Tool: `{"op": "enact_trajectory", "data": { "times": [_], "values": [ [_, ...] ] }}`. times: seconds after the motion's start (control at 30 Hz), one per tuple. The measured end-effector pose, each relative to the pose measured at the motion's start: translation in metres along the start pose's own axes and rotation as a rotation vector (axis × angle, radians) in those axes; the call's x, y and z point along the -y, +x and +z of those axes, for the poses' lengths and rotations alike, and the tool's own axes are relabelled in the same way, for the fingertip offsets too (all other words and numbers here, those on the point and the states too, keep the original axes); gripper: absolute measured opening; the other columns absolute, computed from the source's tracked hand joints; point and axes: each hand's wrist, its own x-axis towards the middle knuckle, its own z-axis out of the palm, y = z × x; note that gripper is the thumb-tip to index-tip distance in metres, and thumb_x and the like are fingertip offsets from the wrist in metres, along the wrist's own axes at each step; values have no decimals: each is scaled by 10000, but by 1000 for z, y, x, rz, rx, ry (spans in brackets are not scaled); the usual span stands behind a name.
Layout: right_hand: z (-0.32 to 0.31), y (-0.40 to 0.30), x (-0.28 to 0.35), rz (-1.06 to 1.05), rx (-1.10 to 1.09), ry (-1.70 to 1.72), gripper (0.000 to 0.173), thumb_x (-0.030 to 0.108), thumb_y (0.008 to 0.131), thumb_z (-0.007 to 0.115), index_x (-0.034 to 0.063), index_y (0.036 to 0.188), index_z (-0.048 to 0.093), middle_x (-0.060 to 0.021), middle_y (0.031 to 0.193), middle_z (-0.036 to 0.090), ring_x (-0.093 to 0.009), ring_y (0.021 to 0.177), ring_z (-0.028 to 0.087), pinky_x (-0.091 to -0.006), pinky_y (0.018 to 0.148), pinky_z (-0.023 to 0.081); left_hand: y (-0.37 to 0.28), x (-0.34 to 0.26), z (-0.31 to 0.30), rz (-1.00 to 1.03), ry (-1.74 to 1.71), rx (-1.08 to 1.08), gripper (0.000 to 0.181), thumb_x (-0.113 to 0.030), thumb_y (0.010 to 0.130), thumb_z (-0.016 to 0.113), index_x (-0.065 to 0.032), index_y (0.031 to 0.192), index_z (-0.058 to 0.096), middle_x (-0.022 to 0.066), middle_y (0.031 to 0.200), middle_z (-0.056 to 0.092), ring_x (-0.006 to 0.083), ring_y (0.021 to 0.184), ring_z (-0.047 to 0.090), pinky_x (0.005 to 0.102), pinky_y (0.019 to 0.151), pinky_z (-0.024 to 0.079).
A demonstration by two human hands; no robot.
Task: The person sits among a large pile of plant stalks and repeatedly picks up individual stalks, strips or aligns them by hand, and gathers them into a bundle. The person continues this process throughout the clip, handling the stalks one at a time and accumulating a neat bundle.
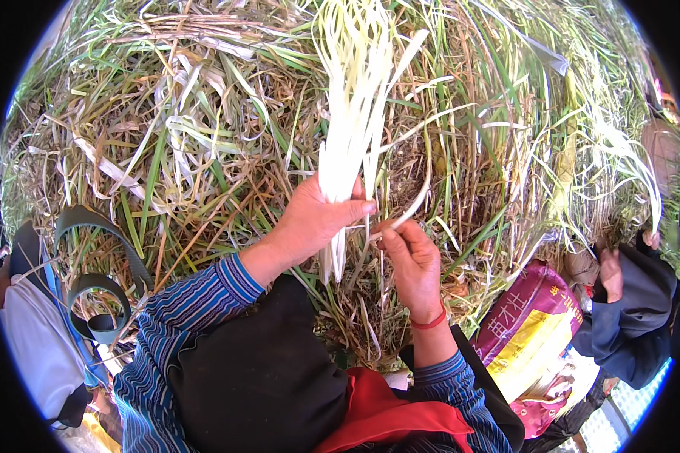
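My left hand (309,223) grips a bundle of pale, blanched chive-like stalks (348,124). Their white ends hang below my fist, and the yellowish leaves spread upward, away from me. Just to the right, my right hand (412,257) pinches one loose pale stalk (419,198) between thumb and forefinger; it curves up and to the right. The fingertips of both hands are close together, near the lower part of the bundle. Beneath them lies a wide heap of green and dried brown leaves (232,141).
At right, a co-worker's hand (611,274) is beside the heap, with another hand (651,238) holding pale stalks. A purple and yellow printed sack (535,328) lies near my right arm. A dark strap (105,226) curls at left, beside another person's pale-clad leg (39,334).
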Motion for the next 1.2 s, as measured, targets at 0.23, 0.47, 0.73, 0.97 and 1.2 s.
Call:
{"op": "enact_trajectory", "data": {
  "times": [0.23, 0.47, 0.73, 0.97, 1.2],
  "values": [
    [-36, -37, -57, 172, 184, -564, 171, 199, 826, 512, 30, 830, 540, -103, 637, 541, -185, 569, 516, -296, 526, 408, 18, -57, -22, 315, -107, -171, 114, -43, 790, 579, -32, 859, 489, 81, 768, 586, 168, 722, 584, 253, 591, 463],
    [-65, -29, -31, 366, 287, -1003, 269, 310, 801, 517, 54, 865, 570, -181, 761, 594, -337, 670, 575, -399, 609, 456, 17, -79, -34, 312, -52, -230, 158, -57, 786, 598, -31, 895, 487, 80, 786, 583, 176, 749, 601, 240, 585, 473],
    [-2, 10, 12, -380, 18, -627, 164, 166, 820, 553, 29, 911, 563, -58, 763, 603, -168, 691, 562, -265, 633, 447, 19, -73, -18, 235, -142, -65, 167, -65, 781, 604, -64, 922, 515, 70, 878, 584, 174, 796, 595, 216, 576, 458],
    [12, 4, 15, 180, 176, -8, 171, 158, 899, 444, 16, 908, 538, -1, 699, 548, -65, 652, 483, -206, 604, 404, 13, -67, -8, 194, -146, 10, 192, -30, 732, 631, -65, 892, 532, 142, 1056, 566, 234, 977, 556, 264, 716, 498],
    [23, 1, 27, -14, 358, -347, 170, 105, 817, 463, 5, 949, 501, -216, 704, 569, -369, 650, 568, -409, 570, 461, 4, -41, 15, -77, -298, 163, 209, -153, 800, 600, -87, 953, 474, -1, 642, 478, 130, 613, 556, 287, 609, 494]
  ]
}}
